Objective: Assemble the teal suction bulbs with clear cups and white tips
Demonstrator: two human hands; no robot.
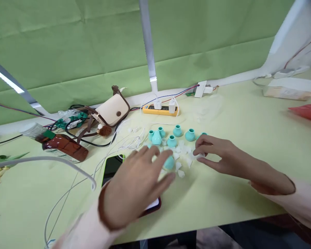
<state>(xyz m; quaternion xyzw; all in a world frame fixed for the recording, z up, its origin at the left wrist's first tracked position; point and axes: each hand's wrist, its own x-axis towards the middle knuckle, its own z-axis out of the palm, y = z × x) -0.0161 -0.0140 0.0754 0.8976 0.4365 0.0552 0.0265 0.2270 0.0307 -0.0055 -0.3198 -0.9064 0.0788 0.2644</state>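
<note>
Several small teal vases (177, 131) stand in a loose row on the pale green table (235, 124). In front of them lie several small white caps (181, 149). My left hand (138, 183) hovers with fingers spread just above one teal vase (169, 162) and over a phone (111, 166). My right hand (217, 154) rests on the table to the right of the caps. Its fingertips pinch one white cap (200, 155).
A cream handbag (112, 109), a brown bottle lying on its side (64, 147), white cables (124, 138) and a yellow power strip (159, 109) lie behind and to the left. A white box (291, 88) and a red item (308, 112) sit far right.
</note>
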